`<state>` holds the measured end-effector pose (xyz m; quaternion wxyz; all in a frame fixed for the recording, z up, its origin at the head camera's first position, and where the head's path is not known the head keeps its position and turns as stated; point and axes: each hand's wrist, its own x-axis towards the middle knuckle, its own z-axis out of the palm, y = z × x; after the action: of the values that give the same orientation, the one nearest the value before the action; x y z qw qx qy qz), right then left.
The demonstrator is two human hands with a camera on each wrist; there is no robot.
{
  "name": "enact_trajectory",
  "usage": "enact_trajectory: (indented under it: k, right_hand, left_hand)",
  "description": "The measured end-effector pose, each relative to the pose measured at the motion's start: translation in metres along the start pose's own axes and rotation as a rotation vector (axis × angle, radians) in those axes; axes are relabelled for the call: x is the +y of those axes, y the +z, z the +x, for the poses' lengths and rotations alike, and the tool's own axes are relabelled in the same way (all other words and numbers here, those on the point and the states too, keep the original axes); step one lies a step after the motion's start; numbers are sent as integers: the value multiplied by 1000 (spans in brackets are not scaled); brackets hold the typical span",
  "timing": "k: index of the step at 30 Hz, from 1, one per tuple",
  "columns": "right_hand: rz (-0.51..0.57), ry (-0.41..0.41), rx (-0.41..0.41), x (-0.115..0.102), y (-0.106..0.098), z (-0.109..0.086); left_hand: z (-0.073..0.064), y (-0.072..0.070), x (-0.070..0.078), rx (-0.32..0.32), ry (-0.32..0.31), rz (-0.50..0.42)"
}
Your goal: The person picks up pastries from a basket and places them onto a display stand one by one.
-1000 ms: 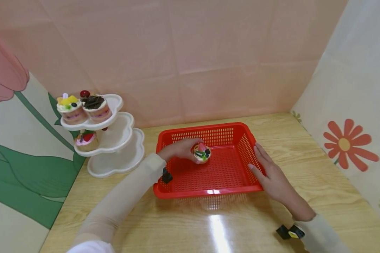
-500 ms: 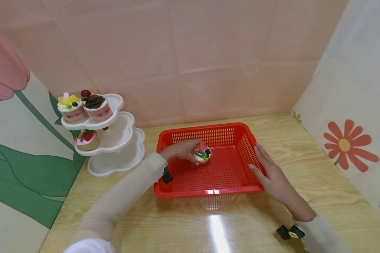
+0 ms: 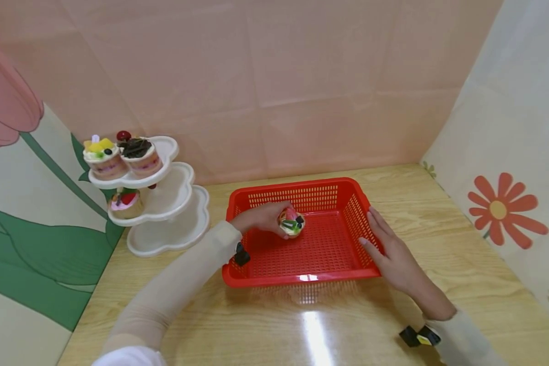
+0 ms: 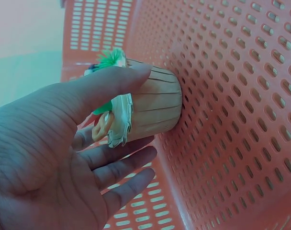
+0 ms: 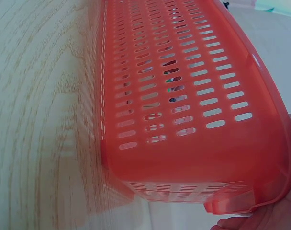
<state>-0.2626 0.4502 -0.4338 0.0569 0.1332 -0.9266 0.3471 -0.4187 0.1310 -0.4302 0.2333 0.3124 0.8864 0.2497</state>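
My left hand [image 3: 267,217] reaches into the red plastic basket [image 3: 297,278] and grips a small cupcake [image 3: 292,223]. In the left wrist view, the cupcake [image 4: 157,98] has pleated tan sides, a ruffled pale rim and green decoration. My thumb [image 4: 114,81] lies along one side of it and fingers pass around the other. Its base is at the basket floor; contact is hard to tell. My right hand [image 3: 395,259] rests on the basket's right rim with extended fingers. In the right wrist view, that hand [image 5: 274,215] shows only partly beside the perforated wall [image 5: 184,143].
A white three-tier stand [image 3: 183,239] stands at the left. Two dessert cups, one fruit-topped [image 3: 104,158] and one chocolate-topped [image 3: 139,156], sit on its top tier. A pink-topped cake [image 3: 125,203] is on the middle tier. A pink backdrop [image 3: 320,101] rises behind the wooden table [image 3: 439,223].
The cupcake has tilted very slightly in my left hand. My right hand and the basket stay where they were.
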Motion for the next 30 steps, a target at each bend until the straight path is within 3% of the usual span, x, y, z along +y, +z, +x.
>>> enact_trajectory:
  k: [17,25,30]
  right_hand:
    - [0,0,2,1,0,-1]
    - [3,0,-1,1,0,-1]
    - [3,11,-7,-1,-1,-1]
  left_hand:
    - [-3,-1,3,16,-10,3]
    - [-2,1,-3,-33,-2,-46]
    - [-2,0,0,-45,-37,-24]
